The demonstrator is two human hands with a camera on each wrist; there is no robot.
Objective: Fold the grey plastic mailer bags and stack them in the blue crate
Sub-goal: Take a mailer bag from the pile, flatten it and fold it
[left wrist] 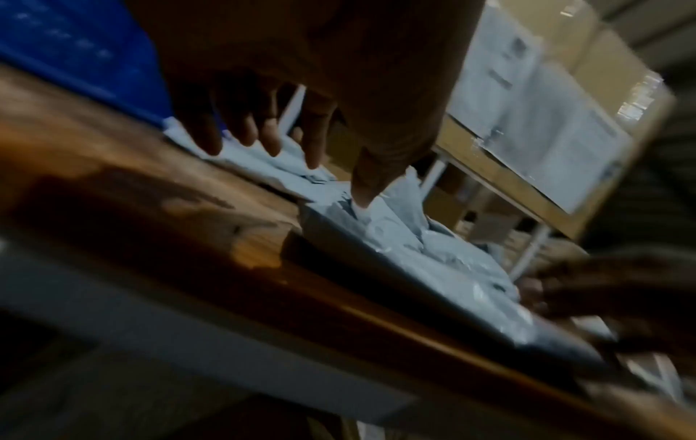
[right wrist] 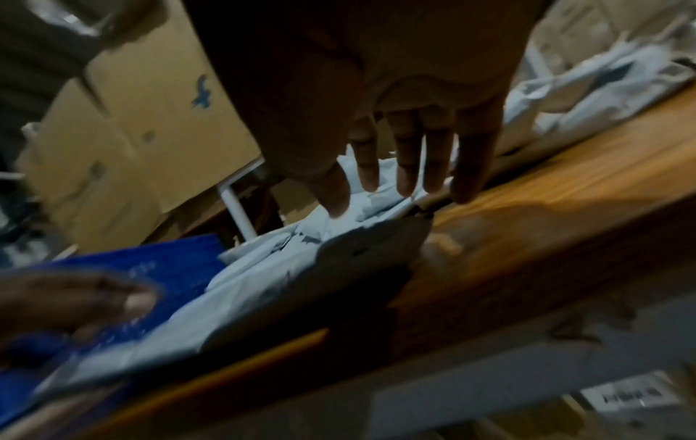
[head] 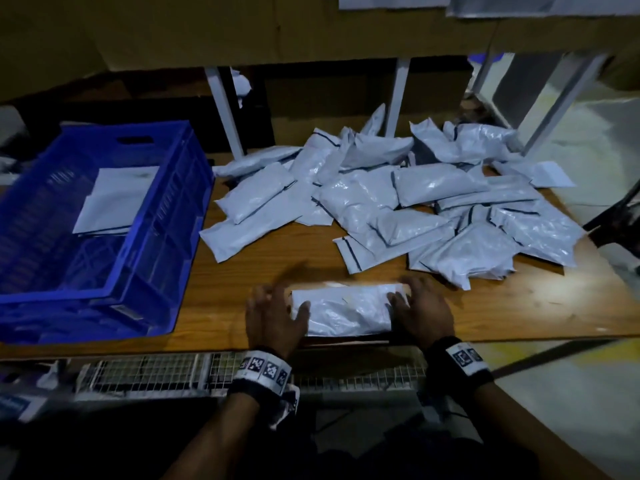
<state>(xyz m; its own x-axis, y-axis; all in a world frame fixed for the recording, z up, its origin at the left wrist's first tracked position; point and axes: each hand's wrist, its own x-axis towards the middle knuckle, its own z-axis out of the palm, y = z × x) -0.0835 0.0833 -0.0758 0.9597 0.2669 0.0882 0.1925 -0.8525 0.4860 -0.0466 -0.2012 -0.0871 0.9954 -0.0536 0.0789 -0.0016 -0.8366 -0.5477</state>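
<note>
A grey mailer bag (head: 344, 311) lies folded near the front edge of the wooden table (head: 519, 313). My left hand (head: 277, 313) sits at its left end, fingers spread and straight, the thumb pressing on the bag (left wrist: 395, 238). My right hand (head: 420, 310) lies flat on its right end with straight fingers (right wrist: 406, 166) touching the bag (right wrist: 301, 277). A blue crate (head: 173, 216) stands at the left with flat folded bags (head: 114, 199) inside. A loose pile of grey bags (head: 415, 202) covers the table behind.
Cardboard boxes (head: 242, 29) sit on a white metal rack (head: 225, 109) behind the table. A wire mesh shelf (head: 156, 372) runs under the table's front edge. A dark chair part (head: 620, 223) shows at the right.
</note>
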